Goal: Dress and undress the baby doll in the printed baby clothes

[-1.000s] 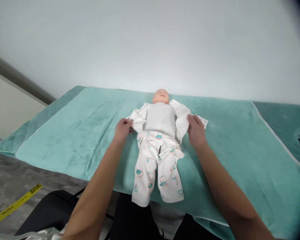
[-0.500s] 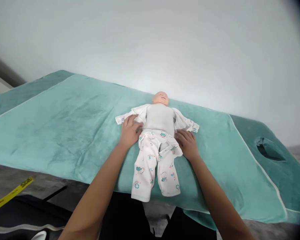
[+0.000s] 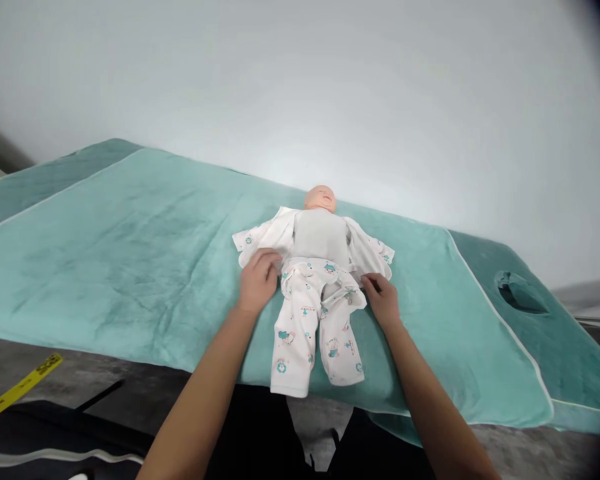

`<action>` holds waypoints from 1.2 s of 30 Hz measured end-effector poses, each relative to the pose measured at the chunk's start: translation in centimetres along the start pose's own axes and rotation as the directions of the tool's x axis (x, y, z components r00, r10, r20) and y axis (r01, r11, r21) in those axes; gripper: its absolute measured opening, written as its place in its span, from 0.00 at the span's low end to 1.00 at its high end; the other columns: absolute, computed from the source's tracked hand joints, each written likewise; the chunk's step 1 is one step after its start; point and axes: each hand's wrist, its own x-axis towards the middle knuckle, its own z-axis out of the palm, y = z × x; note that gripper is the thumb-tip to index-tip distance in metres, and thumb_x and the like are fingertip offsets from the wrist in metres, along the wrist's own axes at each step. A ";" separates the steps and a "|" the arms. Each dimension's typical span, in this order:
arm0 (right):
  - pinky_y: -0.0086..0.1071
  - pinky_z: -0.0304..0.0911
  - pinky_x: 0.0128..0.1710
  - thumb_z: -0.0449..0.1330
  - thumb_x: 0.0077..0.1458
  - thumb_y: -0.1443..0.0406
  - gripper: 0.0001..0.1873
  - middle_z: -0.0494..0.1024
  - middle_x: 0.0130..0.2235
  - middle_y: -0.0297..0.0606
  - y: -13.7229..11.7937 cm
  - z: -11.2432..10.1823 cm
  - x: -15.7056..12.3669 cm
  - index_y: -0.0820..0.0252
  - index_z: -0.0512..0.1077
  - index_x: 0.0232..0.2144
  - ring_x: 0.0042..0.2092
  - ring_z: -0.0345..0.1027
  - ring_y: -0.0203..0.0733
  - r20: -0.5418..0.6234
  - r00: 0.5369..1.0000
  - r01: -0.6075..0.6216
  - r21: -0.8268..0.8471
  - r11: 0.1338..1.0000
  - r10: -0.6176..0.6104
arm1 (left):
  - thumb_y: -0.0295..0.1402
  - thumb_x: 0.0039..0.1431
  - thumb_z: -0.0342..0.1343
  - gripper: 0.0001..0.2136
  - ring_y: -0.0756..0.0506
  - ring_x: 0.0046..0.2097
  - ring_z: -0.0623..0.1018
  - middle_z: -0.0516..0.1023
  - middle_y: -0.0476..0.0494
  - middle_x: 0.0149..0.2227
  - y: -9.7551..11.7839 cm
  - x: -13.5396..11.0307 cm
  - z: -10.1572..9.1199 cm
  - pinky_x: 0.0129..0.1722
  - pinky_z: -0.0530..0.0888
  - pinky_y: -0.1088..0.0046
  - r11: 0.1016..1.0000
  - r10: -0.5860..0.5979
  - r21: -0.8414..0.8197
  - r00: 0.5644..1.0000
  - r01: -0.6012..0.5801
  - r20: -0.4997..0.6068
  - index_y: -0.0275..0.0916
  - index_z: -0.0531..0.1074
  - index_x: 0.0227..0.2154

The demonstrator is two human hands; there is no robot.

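White cloth is what both hands touch: the open top (image 3: 270, 237) of a doll (image 3: 321, 230) lying face up on a green towel (image 3: 130, 260), head at the far side. The left hand (image 3: 258, 283) lies flat, fingers loosely spread, on the top's left flap. The right hand (image 3: 381, 298) rests at the right flap's near edge, fingers curled (a real pinch I cannot tell). To do this well, I think, pull each flap softly and evenly, keeping the doll straight and its pants (image 3: 315, 327) smooth.
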 end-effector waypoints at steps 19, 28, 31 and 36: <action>0.41 0.68 0.48 0.62 0.57 0.64 0.02 0.80 0.45 0.38 -2.3 0.4 0.5 0.54 0.71 0.32 0.46 0.74 0.45 0.147 0.975 0.131 0.219 0.967 -0.166 | 0.42 0.55 0.65 0.13 0.47 0.41 0.71 0.71 0.43 0.47 1.4 0.9 -1.6 0.39 0.68 0.71 0.898 0.012 -0.381 0.854 0.219 0.521 0.38 0.72 0.27; 0.49 0.66 0.56 0.58 0.60 0.59 0.07 0.74 0.60 0.44 -3.3 2.5 3.9 0.52 0.63 0.35 0.58 0.69 0.50 0.082 0.975 0.201 0.089 0.975 -0.209 | 0.47 0.62 0.57 0.16 0.43 0.50 0.74 0.77 0.40 0.53 1.1 1.0 -0.1 0.47 0.69 0.68 0.847 -0.196 -0.447 0.950 0.288 0.242 0.39 0.65 0.29; 0.44 0.68 0.47 0.56 0.59 0.58 0.07 0.80 0.51 0.42 -3.3 3.2 6.1 0.52 0.62 0.37 0.46 0.74 0.47 0.099 0.990 0.094 0.078 0.993 -0.101 | 0.49 0.61 0.57 0.17 0.47 0.38 0.73 0.79 0.43 0.45 1.1 1.6 0.4 0.34 0.67 0.72 0.773 -0.326 -0.473 0.904 0.424 0.278 0.40 0.67 0.31; 0.36 0.62 0.35 0.58 0.54 0.60 0.07 0.72 0.28 0.30 -2.6 4.3 10.2 0.52 0.63 0.34 0.32 0.65 0.42 -0.007 0.998 -0.058 0.081 0.995 0.059 | 0.47 0.61 0.57 0.16 0.49 0.25 0.63 0.62 0.53 0.22 1.4 4.8 1.3 0.26 0.58 0.72 0.846 -0.398 -0.302 0.897 0.441 0.194 0.41 0.63 0.27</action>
